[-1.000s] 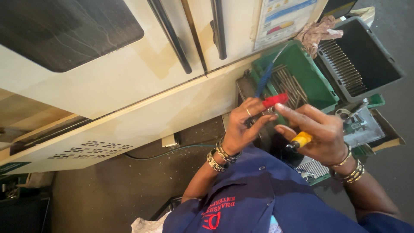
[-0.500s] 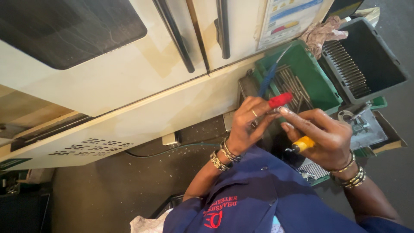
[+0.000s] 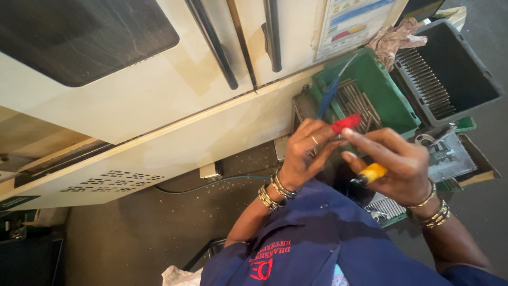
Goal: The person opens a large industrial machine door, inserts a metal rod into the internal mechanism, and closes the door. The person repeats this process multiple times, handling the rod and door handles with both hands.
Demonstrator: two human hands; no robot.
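Your left hand has its fingers curled together around a small metal piece, pinched right up against the red-handled tool. Your right hand is closed on that tool, thumb and forefinger clamped near the red end, and a yellow-handled tool is tucked under the same fingers, poking out toward your chest. Both hands meet just in front of the green bin, which has thin metal rods and a blue-handled tool lying in it. A grey bin with more rods sits beside it, and a crumpled rag lies at the top between them. The cream machine panel fills your left side.
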